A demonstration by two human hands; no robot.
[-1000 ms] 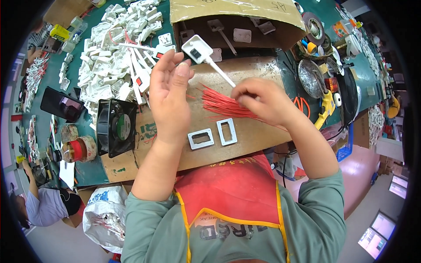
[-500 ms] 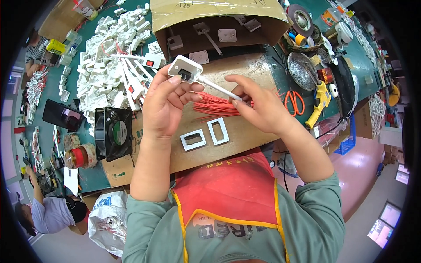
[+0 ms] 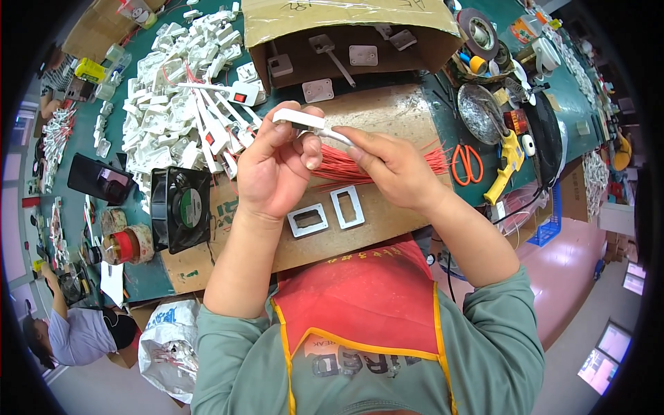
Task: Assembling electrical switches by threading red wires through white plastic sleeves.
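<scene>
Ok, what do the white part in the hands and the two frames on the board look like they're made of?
White part: likely moulded plastic, smooth, slightly glossy. Two rectangular frames: grey and dull, maybe metal or plastic; hard to tell. Board: brown corrugated cardboard, matte.

White plastic part (image 3: 299,119) in the hands, with a bundle of red wires (image 3: 360,168) under it. Bench (image 3: 443,111) is dark green, and the cardboard sheet (image 3: 373,114) is plain brown. At 10 o'clock there's a pile of white parts (image 3: 173,90). Black fan (image 3: 180,209) at 9, orange-handled scissors (image 3: 467,162) and a yellow tool (image 3: 508,162) at 3. Two frames (image 3: 328,213) look silvery-grey, hard to tell. Apron (image 3: 360,304) is red with yellow trim.
</scene>
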